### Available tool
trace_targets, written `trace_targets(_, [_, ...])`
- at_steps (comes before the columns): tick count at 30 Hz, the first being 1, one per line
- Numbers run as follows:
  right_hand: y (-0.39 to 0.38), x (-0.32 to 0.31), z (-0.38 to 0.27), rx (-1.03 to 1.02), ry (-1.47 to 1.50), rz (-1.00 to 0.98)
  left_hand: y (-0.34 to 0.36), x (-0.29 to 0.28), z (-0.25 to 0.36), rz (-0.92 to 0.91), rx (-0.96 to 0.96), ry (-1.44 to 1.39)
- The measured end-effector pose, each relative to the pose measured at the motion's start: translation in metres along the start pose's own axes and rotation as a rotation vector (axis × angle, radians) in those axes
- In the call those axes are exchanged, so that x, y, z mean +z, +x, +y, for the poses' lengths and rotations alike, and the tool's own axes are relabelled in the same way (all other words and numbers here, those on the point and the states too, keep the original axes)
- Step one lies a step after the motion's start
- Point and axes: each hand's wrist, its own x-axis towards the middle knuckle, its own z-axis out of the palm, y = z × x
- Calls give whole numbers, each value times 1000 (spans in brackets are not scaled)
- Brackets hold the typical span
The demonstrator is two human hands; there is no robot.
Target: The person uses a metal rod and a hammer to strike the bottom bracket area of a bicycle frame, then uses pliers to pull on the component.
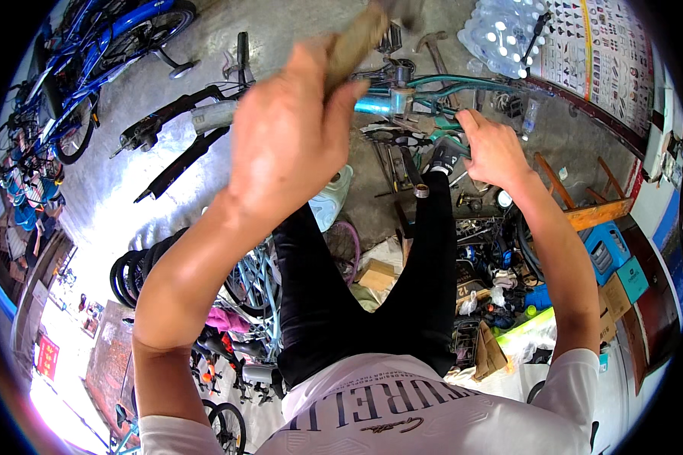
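Containers first. Shrink-wrapped pack of clear plastic water bottles [502, 34] lies on the concrete floor [296, 23] at top right; white caps show through the wrap, too crowded to count. Blue plastic crate [604, 250] sits at my right by an orange wooden frame [596, 212]; I cannot tell what is in it. Several brown cardboard boxes [489, 353] lie open low on the right among scattered parts, contents unclear.

Counts. One teal bicycle frame [432, 82] lies across the floor ahead of me. One blue bicycle [106, 38] stands at top left. A row of black tyres [133, 273] stands stacked at left, at least four, edges merging. One metal hammer [432, 45] lies just beyond the frame. One printed wall chart [596, 45] hangs at the top right.

Hands. My left hand [292, 140] is raised close to the camera, fingers wrapped tight round a worn tan wooden handle [357, 38]. The handle runs up and right out of the fist; its head is blurred at the top edge, so I cannot say what tool it is. My right hand [493, 148] is down on the teal frame, fingers curled narrow and gripping at the part of the frame nearest me; what exactly sits under the fingertips is hidden. The frame lies just beyond my black-trousered legs [425, 250], between the two hands.
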Motion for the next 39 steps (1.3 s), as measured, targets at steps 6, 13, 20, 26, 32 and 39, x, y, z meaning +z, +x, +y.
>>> trace_targets(6, [-1,-5,-2,-4,7,-21,-30,6,2,67,65,-100])
trace_targets(13, [1,-8,-3,-18,-4,-40,-18,0,-10,-31,-103,82])
trace_targets(20, [-3,-3,2,-13,22,-32,-14,-23,18,311,-4,-431])
trace_targets(26, [-1,1,4,-65,28,-10,-39,5,-4,-255,-255,43])
trace_targets(32, [-9,6,4,-11,20,-14,24,-80,61,388,-201,-400])
trace_targets(39, [-8,2,3,-90,18,-23,-64,34,-14,-359,-285,9])
